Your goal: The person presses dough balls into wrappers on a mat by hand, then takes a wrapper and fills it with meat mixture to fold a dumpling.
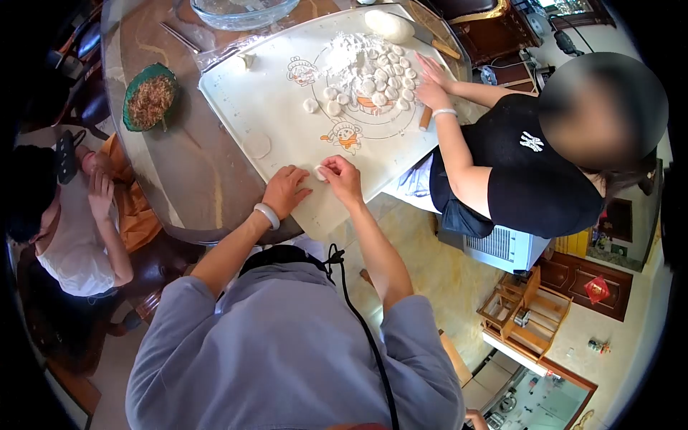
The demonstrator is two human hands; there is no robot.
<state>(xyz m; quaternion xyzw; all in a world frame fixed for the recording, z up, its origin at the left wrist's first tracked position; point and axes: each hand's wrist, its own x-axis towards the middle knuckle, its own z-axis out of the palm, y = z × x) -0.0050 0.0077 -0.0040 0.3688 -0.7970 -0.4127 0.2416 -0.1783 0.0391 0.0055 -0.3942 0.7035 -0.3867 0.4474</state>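
A person in a gray-blue shirt pinches a small, round piece of white dough (319,172) between the thumb and fingers of the right hand (340,179), a grip that likely steadies it by the edge. The left hand (285,190) rests just beside it, fingers loosely spread and bent, nothing visible in its grasp, apparently ready to support the piece. Both work low over the near part of a white mat with orange cartoon figures (287,111), which probably shields the brown, marbled desk (188,161). A thin, pale dough disc (256,145) lies flat to the left, within easy reach. Farther in, small dough rounds (390,80) sit around heaped white flour (346,56), presumably against sticking. A green, leaf-shaped bowl of brown crumbly food (150,99) stands off the mat, likely leaving room. At right, a co-worker's hands (433,82) are at the mat's edge, near a wooden rolling pin (426,118).
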